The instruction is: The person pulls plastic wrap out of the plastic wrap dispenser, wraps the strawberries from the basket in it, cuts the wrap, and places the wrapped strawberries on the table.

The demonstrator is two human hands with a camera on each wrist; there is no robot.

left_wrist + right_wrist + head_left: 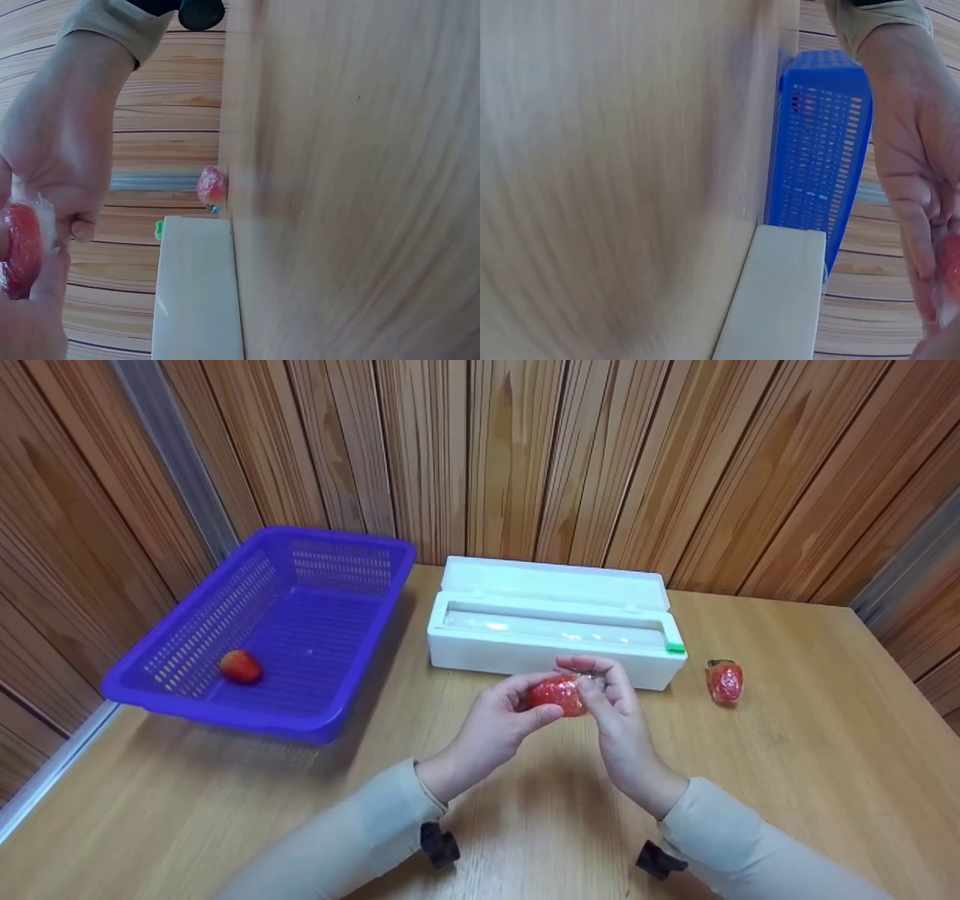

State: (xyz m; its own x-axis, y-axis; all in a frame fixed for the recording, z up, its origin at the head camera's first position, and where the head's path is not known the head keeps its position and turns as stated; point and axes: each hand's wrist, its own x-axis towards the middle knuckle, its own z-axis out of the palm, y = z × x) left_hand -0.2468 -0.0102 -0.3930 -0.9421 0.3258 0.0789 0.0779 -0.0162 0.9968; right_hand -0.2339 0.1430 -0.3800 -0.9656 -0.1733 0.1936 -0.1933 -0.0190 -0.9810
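A red strawberry (556, 695) in clear plastic wrap is held between both hands above the table, in front of the white box. My left hand (495, 720) grips its left side, thumb below and fingers behind. With thumb and fingers, my right hand (622, 727) pinches the gathered wrap at the other end. In the left wrist view the wrapped strawberry (24, 247) shows at the left edge, with film sticking up beside it. The right wrist view catches only part of the strawberry (951, 262) at its right edge.
A purple basket (349, 675) at left contains one unwrapped strawberry (241, 667). Behind the hands stands a white wrap box (480, 652), lid raised, with a film roll (555, 630) and a green slider (675, 648). Another wrapped strawberry (725, 682) lies on the table to its right.
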